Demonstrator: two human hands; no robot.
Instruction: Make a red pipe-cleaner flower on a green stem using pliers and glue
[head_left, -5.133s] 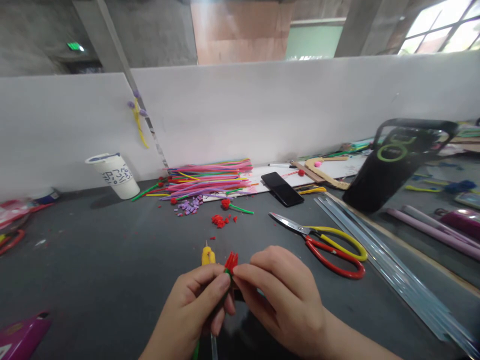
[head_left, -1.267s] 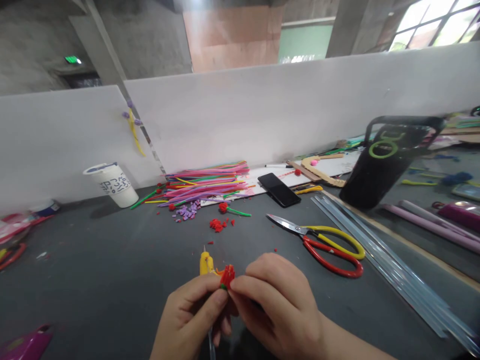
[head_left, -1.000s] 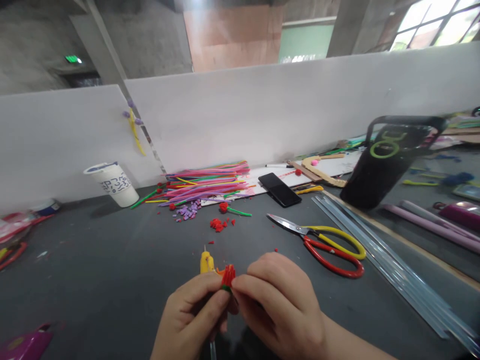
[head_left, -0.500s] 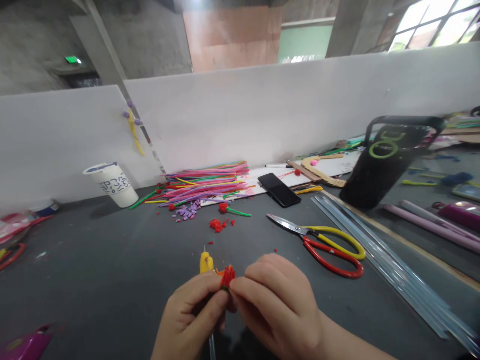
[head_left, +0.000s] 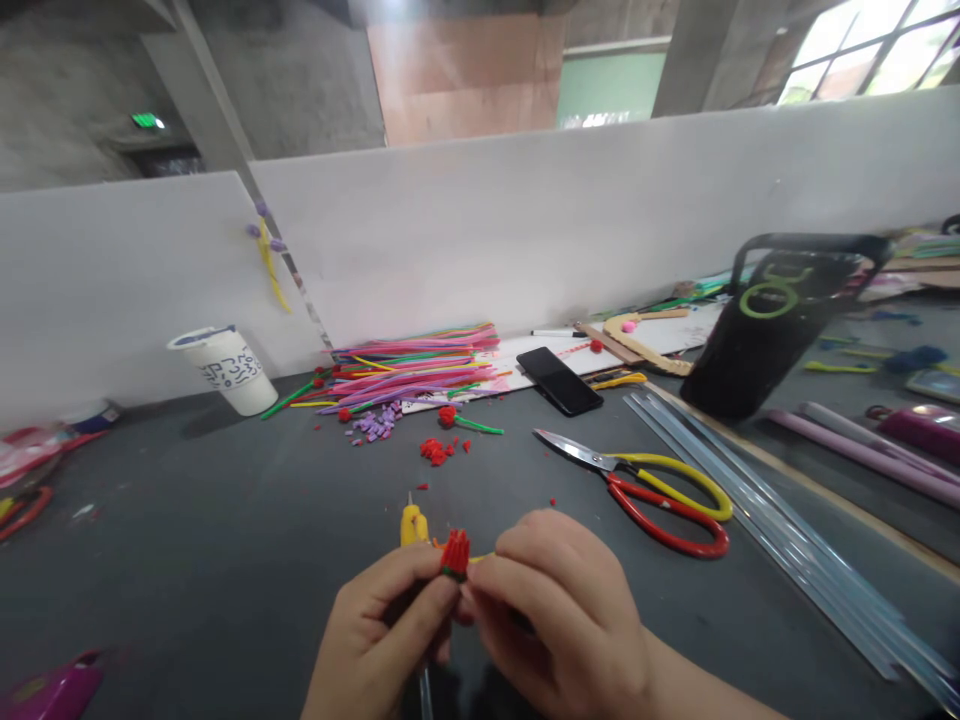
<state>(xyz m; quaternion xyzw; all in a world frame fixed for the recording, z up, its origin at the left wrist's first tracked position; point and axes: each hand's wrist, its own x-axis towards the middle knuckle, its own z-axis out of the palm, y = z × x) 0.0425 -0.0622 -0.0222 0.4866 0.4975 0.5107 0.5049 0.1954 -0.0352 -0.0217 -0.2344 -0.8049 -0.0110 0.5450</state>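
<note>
1. Left hand and right hand meet low over the table, fingertips pinched narrow on the red flower head, steadying it.
2. Scissors lie within right-hand reach.

left hand, right hand (fingers pinched together)
</note>
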